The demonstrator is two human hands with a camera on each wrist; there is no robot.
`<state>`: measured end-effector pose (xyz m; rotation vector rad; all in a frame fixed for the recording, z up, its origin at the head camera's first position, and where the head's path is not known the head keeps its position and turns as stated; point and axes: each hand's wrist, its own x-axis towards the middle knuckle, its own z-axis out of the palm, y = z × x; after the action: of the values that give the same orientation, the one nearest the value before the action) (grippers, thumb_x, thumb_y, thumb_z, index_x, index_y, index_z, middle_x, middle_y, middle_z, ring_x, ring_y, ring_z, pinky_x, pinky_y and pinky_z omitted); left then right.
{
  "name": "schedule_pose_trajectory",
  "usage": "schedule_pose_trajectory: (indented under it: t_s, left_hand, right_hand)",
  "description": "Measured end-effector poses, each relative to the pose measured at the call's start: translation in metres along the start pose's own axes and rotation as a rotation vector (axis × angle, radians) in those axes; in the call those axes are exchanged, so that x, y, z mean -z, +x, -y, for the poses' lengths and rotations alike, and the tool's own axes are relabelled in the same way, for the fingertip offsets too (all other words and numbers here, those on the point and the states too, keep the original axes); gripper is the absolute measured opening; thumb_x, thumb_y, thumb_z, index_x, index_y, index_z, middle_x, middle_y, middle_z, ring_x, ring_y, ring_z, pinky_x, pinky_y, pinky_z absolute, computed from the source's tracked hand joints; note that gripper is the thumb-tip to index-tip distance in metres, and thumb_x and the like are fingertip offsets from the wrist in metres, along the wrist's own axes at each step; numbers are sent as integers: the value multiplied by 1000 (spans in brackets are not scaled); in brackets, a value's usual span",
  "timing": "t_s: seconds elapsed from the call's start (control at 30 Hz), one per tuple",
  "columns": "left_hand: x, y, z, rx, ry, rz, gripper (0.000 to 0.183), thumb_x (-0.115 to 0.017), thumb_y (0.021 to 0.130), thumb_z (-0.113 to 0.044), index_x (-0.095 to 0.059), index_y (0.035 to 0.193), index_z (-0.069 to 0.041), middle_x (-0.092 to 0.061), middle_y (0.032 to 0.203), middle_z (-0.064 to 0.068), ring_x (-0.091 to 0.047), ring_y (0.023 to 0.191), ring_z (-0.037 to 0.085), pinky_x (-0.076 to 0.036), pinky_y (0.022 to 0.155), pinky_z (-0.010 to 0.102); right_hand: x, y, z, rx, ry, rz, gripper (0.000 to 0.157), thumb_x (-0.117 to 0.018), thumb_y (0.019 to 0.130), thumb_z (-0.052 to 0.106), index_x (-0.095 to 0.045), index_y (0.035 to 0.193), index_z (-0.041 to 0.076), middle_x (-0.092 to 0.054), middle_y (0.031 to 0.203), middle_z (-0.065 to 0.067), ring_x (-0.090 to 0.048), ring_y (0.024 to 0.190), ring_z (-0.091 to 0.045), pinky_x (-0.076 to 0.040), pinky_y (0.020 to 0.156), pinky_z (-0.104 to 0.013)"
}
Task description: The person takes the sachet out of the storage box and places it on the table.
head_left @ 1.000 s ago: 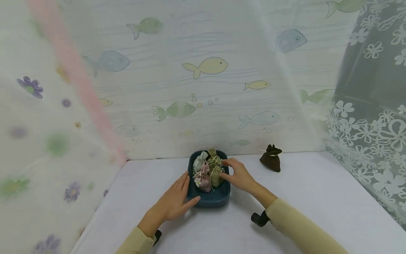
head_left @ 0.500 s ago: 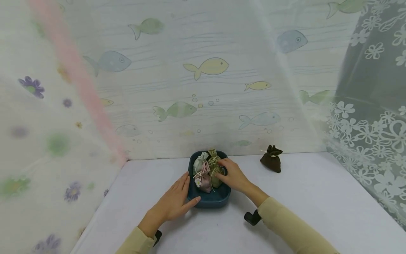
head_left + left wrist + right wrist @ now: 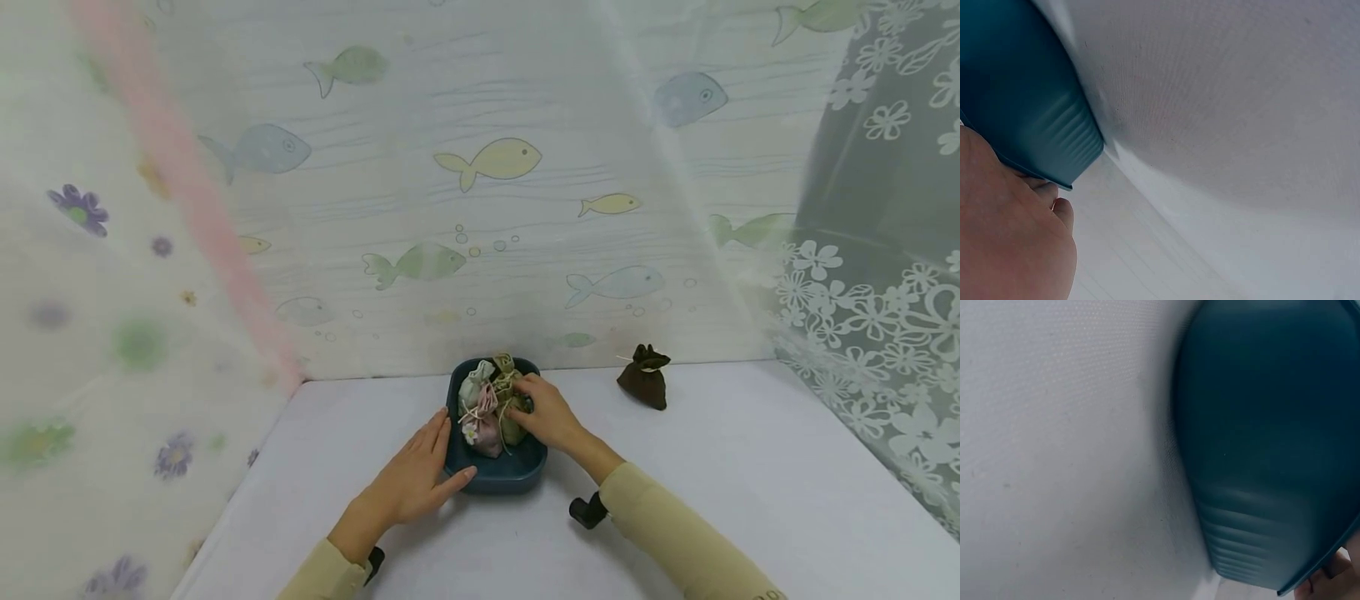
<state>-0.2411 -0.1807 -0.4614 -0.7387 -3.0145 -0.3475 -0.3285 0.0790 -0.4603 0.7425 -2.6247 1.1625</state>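
A dark blue plastic bin (image 3: pixel 502 482) sits on the white table, holding several small drawstring pouches. Inside, a pale green pouch (image 3: pixel 472 385) lies at the left, and a mauve pouch (image 3: pixel 487 439) with a white flower is in front of it. An olive pouch (image 3: pixel 513 428) lies at the right, beneath my right hand (image 3: pixel 553 418), whose thumb and fingers grip it around its upper part. My left hand (image 3: pixel 411 468) rests with straight fingers along the bin's left side, thumb at the front rim. In both wrist views the bin's outer wall (image 3: pixel 1029 87) hides the pouches.
A dark brown pouch (image 3: pixel 643 387) stands alone at the back right of the table (image 3: pixel 720 475). Behind the table hangs a fish-print curtain (image 3: pixel 487 275). Flowered sheets close off the left and right sides.
My right hand has moved slightly left, further over the bin, and its thumb and fingers have closed in on the olive pouch. The left hand stays in place.
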Motion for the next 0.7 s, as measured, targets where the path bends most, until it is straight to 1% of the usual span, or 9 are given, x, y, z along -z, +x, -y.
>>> schedule_pose_trajectory:
  t_s: [0.2, 0.33, 0.43, 0.53, 0.63, 0.7]
  left_hand:
    - [-1, 1, 0, 10, 25, 12, 102, -27, 100, -76, -17, 161, 5, -9, 171, 18, -14, 157, 30, -22, 124, 47]
    - [-2, 1, 0, 7, 8, 10, 101, -29, 100, -75, -18, 161, 5, -10, 170, 19, -15, 157, 32, -23, 124, 49]
    - [-3, 0, 0, 12, 2, 18, 101, -30, 100, -74, -18, 161, 5, -9, 170, 18, -15, 157, 32, -23, 124, 49]
    - [-3, 0, 0, 7, -10, 10, 100, -33, 101, -73, -19, 161, 6, -10, 170, 19, -16, 156, 33, -24, 123, 51]
    - [-3, 0, 1, 3, -7, 5, 99, -33, 101, -72, -19, 161, 6, -10, 170, 19, -16, 156, 33, -24, 123, 51]
    - [-3, 1, 1, 3, -3, 5, 99, -32, 101, -72, -18, 161, 6, -10, 170, 19, -16, 156, 33, -24, 123, 50]
  right_hand:
    - [-3, 0, -3, 9, 15, -21, 27, -78, 90, 8, -72, 115, 1, -65, 113, -10, -63, 104, -27, -53, 91, -45]
    - [-3, 0, -5, 13, 32, -26, 18, -77, 89, 5, -74, 107, 3, -64, 105, -8, -60, 94, -22, -52, 83, -41]
    - [-2, -1, -7, 23, 29, -24, 12, -77, 90, 5, -74, 102, 5, -63, 101, -6, -57, 90, -18, -50, 79, -37]
    - [0, -1, -9, 47, 40, -19, 6, -76, 92, 7, -72, 97, 6, -62, 97, -5, -56, 87, -17, -49, 76, -35]
    - [3, -1, -9, 75, 56, -21, 6, -76, 93, 9, -70, 92, 6, -61, 95, -4, -56, 85, -17, -49, 75, -34]
    - [4, -1, -8, 84, 64, -23, 6, -75, 93, 10, -70, 92, 6, -61, 95, -4, -57, 85, -17, -49, 75, -34]
